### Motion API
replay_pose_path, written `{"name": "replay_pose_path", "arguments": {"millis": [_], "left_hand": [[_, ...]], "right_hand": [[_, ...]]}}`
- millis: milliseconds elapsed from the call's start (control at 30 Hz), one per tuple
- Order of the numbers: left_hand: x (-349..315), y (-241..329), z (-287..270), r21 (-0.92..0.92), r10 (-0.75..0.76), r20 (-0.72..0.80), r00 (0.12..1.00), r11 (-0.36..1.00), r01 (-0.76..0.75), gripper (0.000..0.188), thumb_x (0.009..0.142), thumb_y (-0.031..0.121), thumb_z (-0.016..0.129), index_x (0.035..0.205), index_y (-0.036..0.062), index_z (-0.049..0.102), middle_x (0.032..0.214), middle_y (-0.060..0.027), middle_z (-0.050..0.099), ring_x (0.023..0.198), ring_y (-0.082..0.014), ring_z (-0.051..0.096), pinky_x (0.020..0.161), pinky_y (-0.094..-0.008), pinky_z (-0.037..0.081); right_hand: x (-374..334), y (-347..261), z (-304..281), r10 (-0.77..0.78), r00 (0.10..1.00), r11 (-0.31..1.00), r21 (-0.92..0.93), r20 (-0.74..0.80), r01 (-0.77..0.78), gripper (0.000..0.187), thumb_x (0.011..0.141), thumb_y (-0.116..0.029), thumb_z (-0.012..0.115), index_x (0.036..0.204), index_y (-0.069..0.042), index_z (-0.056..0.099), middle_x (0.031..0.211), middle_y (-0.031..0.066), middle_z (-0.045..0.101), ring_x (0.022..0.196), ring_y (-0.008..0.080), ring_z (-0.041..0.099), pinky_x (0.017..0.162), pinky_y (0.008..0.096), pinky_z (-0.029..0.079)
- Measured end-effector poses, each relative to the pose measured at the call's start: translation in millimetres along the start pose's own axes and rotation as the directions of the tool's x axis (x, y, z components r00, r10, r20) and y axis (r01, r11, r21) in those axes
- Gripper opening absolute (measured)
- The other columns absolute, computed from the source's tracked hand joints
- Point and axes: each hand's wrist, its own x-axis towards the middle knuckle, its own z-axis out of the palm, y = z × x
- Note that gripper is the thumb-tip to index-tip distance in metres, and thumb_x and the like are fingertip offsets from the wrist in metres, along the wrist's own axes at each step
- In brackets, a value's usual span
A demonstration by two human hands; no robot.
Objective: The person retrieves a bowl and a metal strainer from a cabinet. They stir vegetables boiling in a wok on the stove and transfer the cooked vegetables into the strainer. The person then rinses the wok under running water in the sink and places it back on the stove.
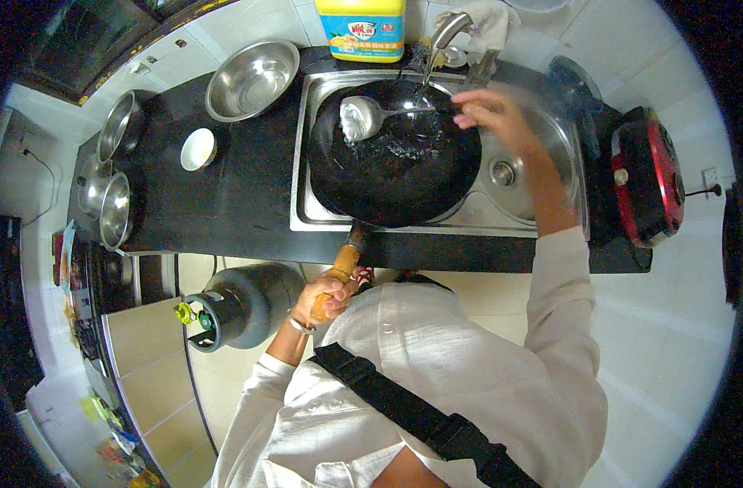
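Observation:
A large black wok (388,183) rests over the left basin of the steel sink (301,195), tilted toward the tap. My left hand (329,298) is closed around its wooden handle (346,260), which points toward my body. Above the wok my right hand (495,119), slightly blurred, holds the dark handle end of a metal ladle (362,119). The ladle's bowl lies over the left part of the wok and catches the light. Water appears to run from the metal tap (449,34) into the wok, where wet glints show.
Steel bowls, including a wide one (253,81), and a small white bowl (198,150) stand on the black counter (217,213). Behind the sink is a yellow jug (361,32). A red-and-black cooker (646,179) stands at the right; a gas cylinder (253,305) sits below.

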Motion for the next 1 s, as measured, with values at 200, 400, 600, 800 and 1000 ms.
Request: {"name": "replay_pose_path", "arguments": {"millis": [200, 400, 600, 800, 1000], "left_hand": [[3, 6, -3, 0.038, 0.019, 0.016, 1.0, 0.999, -0.019, 0.042, 0.077, 0.01, 0.058, 0.113, 0.0014, 0.037, 0.068, -0.003, 0.047, 0.041, -0.0068, 0.043, 0.034, -0.0204, 0.038], [-3, 10, -10, 0.123, 0.061, -0.058, 0.996, 0.991, -0.053, 0.041, 0.078, 0.01, 0.057, 0.113, 0.0021, 0.039, 0.068, -0.0037, 0.048, 0.042, -0.0077, 0.044, 0.036, -0.0218, 0.039], [-6, 19, -6, 0.294, 0.072, -0.15, 0.986, 0.955, -0.025, 0.038, 0.078, 0.011, 0.058, 0.111, 0.004, 0.041, 0.066, -0.004, 0.048, 0.042, -0.0092, 0.044, 0.036, -0.0226, 0.039], [-4, 22, 1, 0.315, 0.098, -0.179, 0.979, 0.949, -0.037, 0.038, 0.078, 0.011, 0.058, 0.111, 0.0035, 0.042, 0.066, -0.004, 0.047, 0.042, -0.0096, 0.044, 0.037, -0.022, 0.04], [-6, 16, 3, 0.154, 0.056, -0.151, 0.987, 0.988, -0.033, 0.042, 0.077, 0.01, 0.057, 0.113, -0.0015, 0.038, 0.065, -0.0039, 0.048, 0.038, -0.0079, 0.041, 0.032, -0.0219, 0.038]], "right_hand": [[13, -77, 15, -0.204, 0.832, 0.893, -0.251, 0.515, 0.375, 0.021, 0.079, -0.009, 0.059, 0.099, -0.003, 0.063, 0.089, 0.0068, 0.061, 0.081, 0.0145, 0.059, 0.074, 0.0258, 0.047], [-34, -119, 5, -0.16, 0.779, 0.853, -0.312, 0.606, 0.418, 0.015, 0.077, -0.01, 0.065, 0.091, -0.006, 0.065, 0.081, 0.005, 0.062, 0.078, 0.0141, 0.059, 0.068, 0.0267, 0.047], [-82, -51, -33, 0.26, 0.959, 0.952, -0.136, -0.115, -0.275, 0.017, 0.083, -0.012, 0.06, 0.094, 0.0, 0.063, 0.079, 0.0083, 0.063, 0.062, 0.0151, 0.061, 0.058, 0.0252, 0.051], [-99, 49, -17, 0.306, 0.864, 0.942, 0.26, -0.401, -0.212, 0.025, 0.085, -0.012, 0.055, 0.103, 0.004, 0.059, 0.081, 0.0119, 0.063, 0.071, 0.0204, 0.065, 0.068, 0.0282, 0.053], [-76, 70, 16, 0.243, 0.909, 0.924, 0.366, -0.338, -0.111, 0.028, 0.085, -0.011, 0.053, 0.107, 0.006, 0.056, 0.093, 0.0144, 0.061, 0.083, 0.023, 0.064, 0.076, 0.0297, 0.051]]}}
